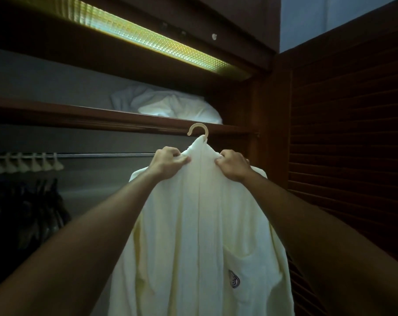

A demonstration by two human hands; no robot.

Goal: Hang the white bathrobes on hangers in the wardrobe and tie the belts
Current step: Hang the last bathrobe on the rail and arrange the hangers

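Both hands are raised in front of the open wardrobe, each grasping the white bathrobe at its collar; the left hand pinches a fold of cloth on the left side of the neck, fingers curled, and the right hand is clenched round the cloth on the right side; the bathrobe is draped over a hanger whose pale hook stands up out of the collar, free in the air in front of the shelf's front edge and not on the rail; the robe hangs down between the two forearms, its front panels closed along a middle seam, with a chest pocket bearing a dark emblem low on the right; the metal rail runs under the shelf, with a row of pale empty hangers bunched at its left end and dark garments hanging below them; a rumpled white pillow lies on the shelf toward its right end; a lit strip lamp glows under the top board; a dark louvred door stands at the right.
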